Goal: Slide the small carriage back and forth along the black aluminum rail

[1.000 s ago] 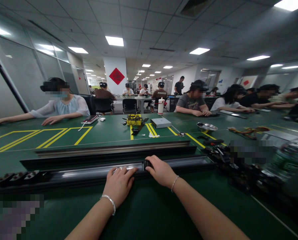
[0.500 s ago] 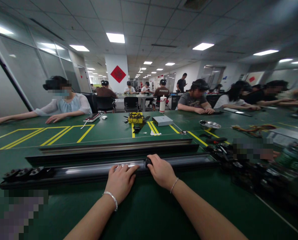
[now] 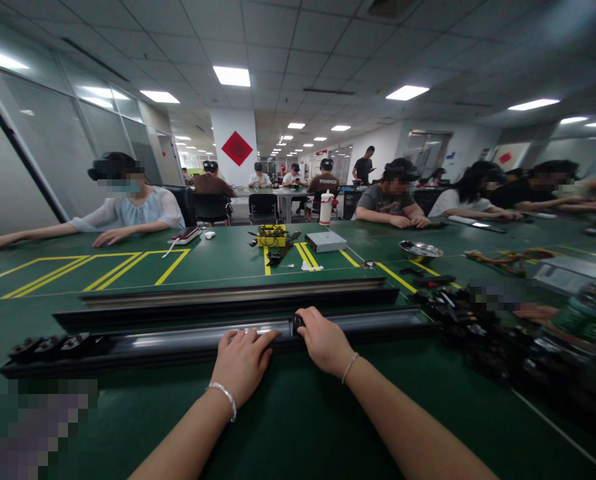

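Observation:
A long dark rail (image 3: 163,341) with a shiny, rounded channel lies across the table in front of me. My left hand (image 3: 241,363) is on its middle, fingers bent over the channel and the thumb pointing right. Just right of it, my right hand (image 3: 323,339) pinches a small black part (image 3: 297,325) seated in the channel; the fingers hide most of that part. Several black pieces with metal bits (image 3: 48,345) sit in a row at the rail's left end.
Two more long dark strips (image 3: 228,307) lie behind the rail. A heap of black parts (image 3: 478,327) and a large plastic bottle (image 3: 585,313) are at right. Farther back are a metal bowl (image 3: 421,251), a grey box (image 3: 325,241) and a yellow block with cables (image 3: 272,235). Co-workers sit around the table.
Both of my hands keep nearly the same place on the rail and the small black part. At the far right, another person's hand shows more clearly beside the bottle.

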`<move>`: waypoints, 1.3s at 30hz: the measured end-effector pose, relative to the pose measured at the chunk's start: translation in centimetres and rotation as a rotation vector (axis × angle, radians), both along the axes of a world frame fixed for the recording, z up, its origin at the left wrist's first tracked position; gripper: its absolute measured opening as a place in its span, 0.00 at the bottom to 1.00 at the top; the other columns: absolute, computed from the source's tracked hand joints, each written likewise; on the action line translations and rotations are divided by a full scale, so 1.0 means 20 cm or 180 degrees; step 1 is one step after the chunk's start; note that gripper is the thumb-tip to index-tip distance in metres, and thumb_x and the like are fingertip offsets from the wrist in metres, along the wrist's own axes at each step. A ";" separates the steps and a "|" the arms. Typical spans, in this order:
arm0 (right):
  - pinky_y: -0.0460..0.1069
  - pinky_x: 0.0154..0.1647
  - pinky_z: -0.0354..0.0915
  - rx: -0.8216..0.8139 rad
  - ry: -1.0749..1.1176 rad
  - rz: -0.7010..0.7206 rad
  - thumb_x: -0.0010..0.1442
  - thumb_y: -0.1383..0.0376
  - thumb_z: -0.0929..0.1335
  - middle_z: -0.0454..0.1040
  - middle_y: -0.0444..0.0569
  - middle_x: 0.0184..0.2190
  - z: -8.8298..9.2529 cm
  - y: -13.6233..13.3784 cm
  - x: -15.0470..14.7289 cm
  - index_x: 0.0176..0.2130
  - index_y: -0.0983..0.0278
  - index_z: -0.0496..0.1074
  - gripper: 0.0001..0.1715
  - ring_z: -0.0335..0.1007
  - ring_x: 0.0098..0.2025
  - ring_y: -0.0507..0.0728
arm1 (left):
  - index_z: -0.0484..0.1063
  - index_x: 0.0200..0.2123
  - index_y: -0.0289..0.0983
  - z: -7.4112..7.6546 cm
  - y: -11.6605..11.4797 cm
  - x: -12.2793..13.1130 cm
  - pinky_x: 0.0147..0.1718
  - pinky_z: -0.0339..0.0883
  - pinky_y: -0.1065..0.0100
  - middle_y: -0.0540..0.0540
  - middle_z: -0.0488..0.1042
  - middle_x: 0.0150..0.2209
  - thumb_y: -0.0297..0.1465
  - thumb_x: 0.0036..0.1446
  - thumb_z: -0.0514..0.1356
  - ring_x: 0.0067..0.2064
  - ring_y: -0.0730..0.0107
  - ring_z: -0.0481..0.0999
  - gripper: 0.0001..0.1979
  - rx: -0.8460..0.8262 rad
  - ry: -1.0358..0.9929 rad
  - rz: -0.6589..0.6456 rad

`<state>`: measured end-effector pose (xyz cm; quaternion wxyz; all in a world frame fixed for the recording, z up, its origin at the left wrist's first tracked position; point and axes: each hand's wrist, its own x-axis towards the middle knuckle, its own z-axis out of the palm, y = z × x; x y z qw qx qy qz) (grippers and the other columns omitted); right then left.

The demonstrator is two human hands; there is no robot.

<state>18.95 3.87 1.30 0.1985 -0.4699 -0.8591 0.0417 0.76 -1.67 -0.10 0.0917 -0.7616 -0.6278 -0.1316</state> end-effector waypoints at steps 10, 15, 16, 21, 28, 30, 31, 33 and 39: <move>0.46 0.37 0.55 -0.0064 0.0013 0.0001 0.59 0.66 0.58 0.64 0.49 0.43 0.01 0.01 0.01 0.47 0.62 0.59 0.14 0.63 0.40 0.54 | 0.61 0.50 0.52 0.00 0.00 0.00 0.45 0.49 0.60 0.50 0.70 0.38 0.34 0.57 0.47 0.41 0.68 0.67 0.17 -0.0049 -0.0044 0.0018; 0.46 0.37 0.55 -0.0051 0.0003 0.0022 0.58 0.67 0.58 0.63 0.49 0.42 0.00 0.01 0.02 0.46 0.63 0.59 0.15 0.63 0.40 0.54 | 0.61 0.50 0.53 0.01 0.00 0.00 0.45 0.49 0.61 0.50 0.70 0.38 0.34 0.57 0.47 0.41 0.68 0.67 0.17 -0.0056 -0.0046 0.0004; 0.46 0.37 0.55 -0.0048 0.0002 0.0019 0.58 0.67 0.58 0.63 0.49 0.42 0.00 0.01 0.02 0.46 0.63 0.59 0.15 0.63 0.40 0.54 | 0.60 0.50 0.53 0.01 0.00 0.00 0.44 0.49 0.61 0.50 0.70 0.38 0.34 0.57 0.47 0.41 0.68 0.67 0.17 -0.0051 -0.0042 0.0000; 0.46 0.37 0.55 -0.0055 -0.0037 -0.0045 0.58 0.65 0.58 0.63 0.48 0.43 0.01 0.00 0.02 0.47 0.62 0.59 0.15 0.62 0.40 0.54 | 0.61 0.50 0.53 0.01 0.00 0.00 0.44 0.50 0.61 0.50 0.70 0.37 0.34 0.57 0.47 0.40 0.68 0.67 0.17 -0.0029 -0.0015 -0.0004; 0.46 0.38 0.55 -0.0006 -0.0032 -0.0062 0.59 0.64 0.57 0.64 0.49 0.43 0.01 0.00 0.02 0.47 0.62 0.59 0.16 0.62 0.41 0.54 | 0.61 0.50 0.53 0.01 0.00 0.00 0.44 0.49 0.60 0.50 0.70 0.38 0.34 0.57 0.46 0.40 0.68 0.67 0.17 -0.0048 0.0003 0.0025; 0.46 0.38 0.55 0.0004 0.0011 -0.0080 0.59 0.63 0.57 0.64 0.49 0.43 0.01 -0.01 0.02 0.47 0.62 0.60 0.16 0.62 0.41 0.54 | 0.61 0.50 0.53 0.01 0.00 0.00 0.45 0.49 0.60 0.50 0.70 0.38 0.35 0.57 0.46 0.40 0.68 0.67 0.17 -0.0074 -0.0001 0.0021; 0.46 0.39 0.55 0.0009 0.0047 -0.0093 0.59 0.63 0.58 0.64 0.48 0.43 0.02 -0.01 0.02 0.47 0.61 0.60 0.16 0.62 0.42 0.54 | 0.61 0.50 0.52 0.01 0.00 0.00 0.45 0.49 0.60 0.50 0.70 0.38 0.34 0.58 0.46 0.41 0.68 0.67 0.17 -0.0083 -0.0005 0.0019; 0.46 0.40 0.55 -0.0006 0.0116 -0.0115 0.59 0.61 0.58 0.65 0.48 0.43 0.02 -0.02 0.02 0.47 0.61 0.60 0.16 0.62 0.43 0.54 | 0.60 0.50 0.52 0.02 -0.01 0.00 0.45 0.49 0.60 0.50 0.70 0.38 0.34 0.58 0.46 0.41 0.68 0.67 0.17 -0.0105 -0.0014 0.0024; 0.46 0.40 0.55 -0.0051 0.0113 -0.0146 0.60 0.60 0.58 0.65 0.48 0.42 0.02 -0.01 0.01 0.46 0.61 0.61 0.16 0.62 0.43 0.54 | 0.61 0.50 0.52 0.02 -0.01 0.01 0.46 0.49 0.60 0.50 0.70 0.38 0.34 0.57 0.46 0.41 0.68 0.67 0.17 -0.0101 -0.0014 0.0036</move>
